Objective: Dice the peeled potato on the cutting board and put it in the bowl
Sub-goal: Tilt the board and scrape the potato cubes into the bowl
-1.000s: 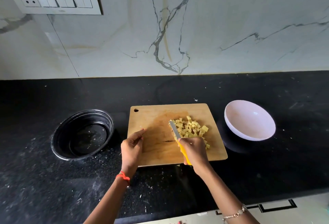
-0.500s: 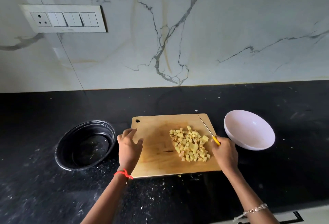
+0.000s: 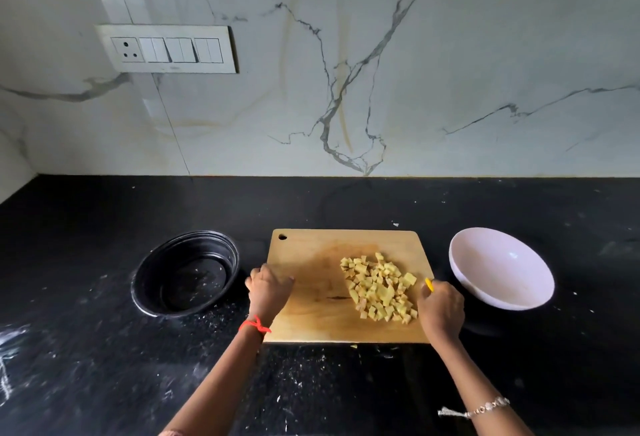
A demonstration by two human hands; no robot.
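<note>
Diced potato lies in a loose heap of small pale-yellow cubes on the right half of the wooden cutting board, none of it in the bowl. The board sits flat on the black speckled worktop, with a round hanging hole in its far left corner and a dark streak near its middle. One tiny potato scrap lies on the worktop just off the board's near edge.

The white bowl stands just beside the board's right edge, tilted a little toward the camera, its inside bare. A black bowl stands to the left of the board, apart from it, with pale flecks on its bottom.

The left hand straddles the board's left edge, thumb on top and fingers curled down over the side, so its grip is clamped on the board. A red thread is tied round that wrist.

The right hand is at the board's right edge, touching the near side of the heap, between the potato and the white bowl. Its grip is closed in a fist round a yellow knife handle, whose end pokes out above the knuckles; the blade is hidden. A beaded bracelet hangs on that wrist.

Behind the worktop rises a white marble wall with grey veins. A switch plate on it carries one socket and three pairs of rocker switches; a small mark on its lower edge is too small to read.
</note>
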